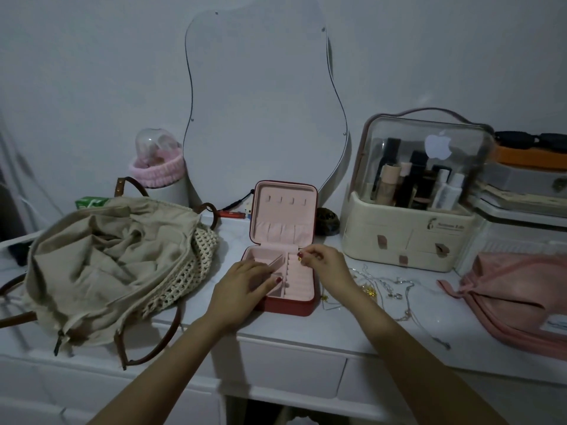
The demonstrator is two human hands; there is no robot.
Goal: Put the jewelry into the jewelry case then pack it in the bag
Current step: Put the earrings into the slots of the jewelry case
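Observation:
A red jewelry case (302, 305) with pink lining stands open on the white dresser, its lid upright. My left hand (245, 286) rests flat on the case's left compartments and front edge. My right hand (325, 262) hovers over the ring rolls on the right side, thumb and forefinger pinching a small gold piece (299, 254). Loose chains and gold pieces (386, 289) lie on the dresser just right of the case. A beige cloth bag (107, 256) with crochet side and brown straps lies open at the left.
A cream cosmetic organizer (411, 234) with clear dome stands at the back right. A pink pouch (521, 296) lies at the far right. A wavy mirror (260, 102) leans on the wall behind the case. A pink headband on a white cup (159, 170) is at the back left.

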